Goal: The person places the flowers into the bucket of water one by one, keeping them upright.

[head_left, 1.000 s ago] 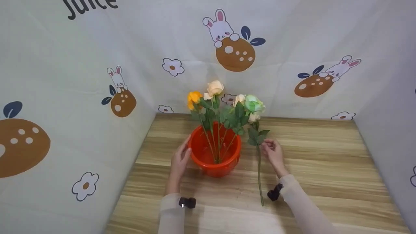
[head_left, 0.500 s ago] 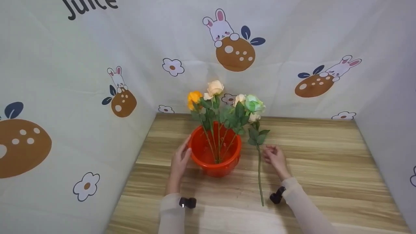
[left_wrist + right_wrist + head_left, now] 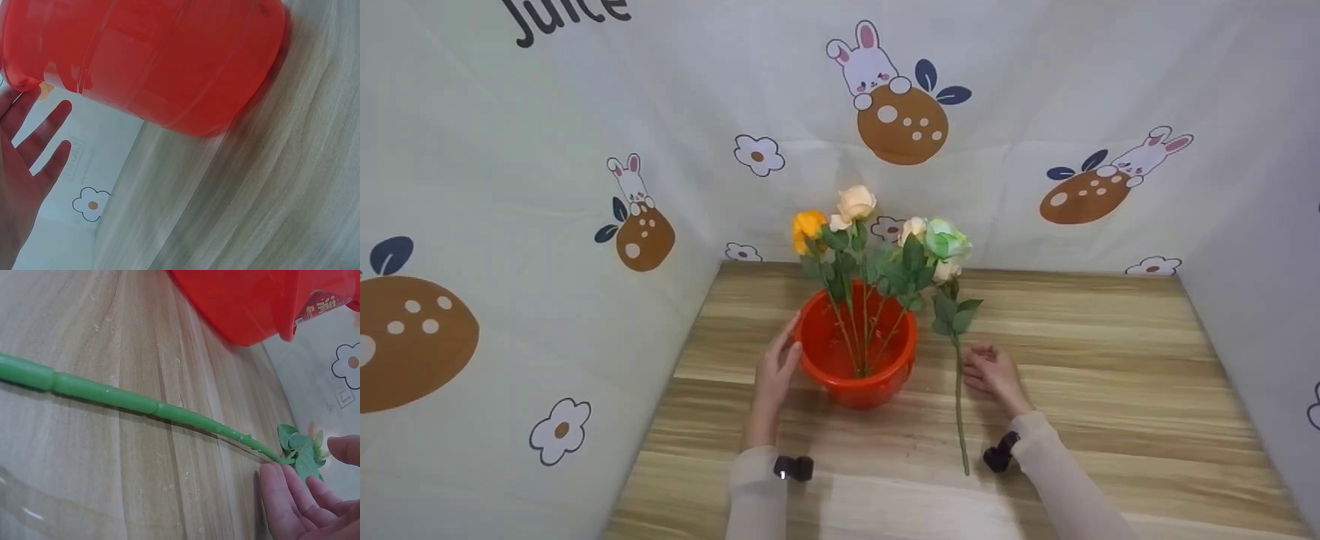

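My left hand [image 3: 775, 367] rests its spread, straight fingers against the left side of the red bucket [image 3: 861, 394], near the rim. In the left wrist view the fingertips [image 3: 63, 108] reach up to the rim. Several artificial roses lean inside the bucket, among them an orange rose [image 3: 810, 229], a cream rose [image 3: 856, 203] and a pale green rose [image 3: 946, 239]. A single rose with a long green stem [image 3: 960, 405] lies on the table right of the bucket. Beside that stem is my right hand [image 3: 994, 373], fingers loosely bent, thumb apart from them in the right wrist view, holding nothing.
The wooden table [image 3: 1110, 360] meets a pale cloth backdrop [image 3: 997, 187] printed with rabbits and flowers at the back and both sides. A small black device [image 3: 793, 468] sits at the left wrist, and a similar black device [image 3: 1000, 452] at the right.
My right hand has come away from the leaves of the lying rose and moved down along its stem toward me. The left hand, the bucket and the flowers stay put.
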